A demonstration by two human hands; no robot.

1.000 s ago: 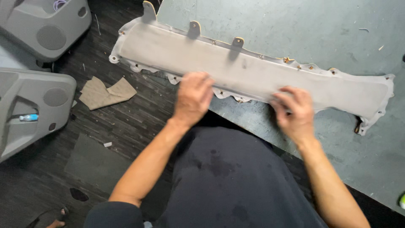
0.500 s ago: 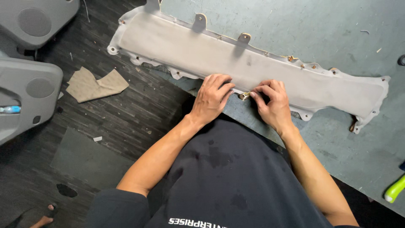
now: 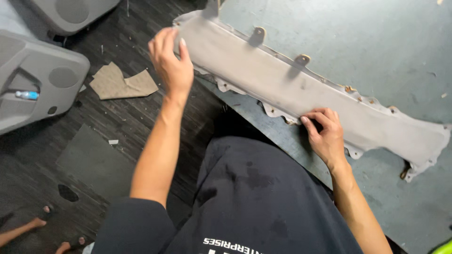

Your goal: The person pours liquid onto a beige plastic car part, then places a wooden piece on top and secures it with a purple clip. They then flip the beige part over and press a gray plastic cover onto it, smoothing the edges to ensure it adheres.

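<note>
Fabric-covered trim panel [image 3: 301, 89], long and grey, lies slantwise on the grey-green table [image 3: 376, 42], far-left end hanging past the table edge, right end running toward the near right. Metal tabs stand along its far edge; loose scalloped fabric shows along the near edge. My right hand [image 3: 325, 134] presses down on that near edge about mid-length, fingers curled onto the fabric, pinching or pressing, I cannot tell which. My left hand [image 3: 170, 61] is up over the panel's left end, open, fingers spread, gripping nothing that I can see. On the dark floor to the left: a tan fabric scrap [image 3: 122, 82], two grey door panels [image 3: 37, 80], a darker mat piece. Someone's feet show at the near-left corner. Risk as I judge it: with only one hand pinning the panel and the left end unsupported past the table edge, a firm push or pull could pivot it or tip it off toward the floor. Fabric under the right fingers could also wrinkle or lift off the edge if tugged unevenly.
</note>
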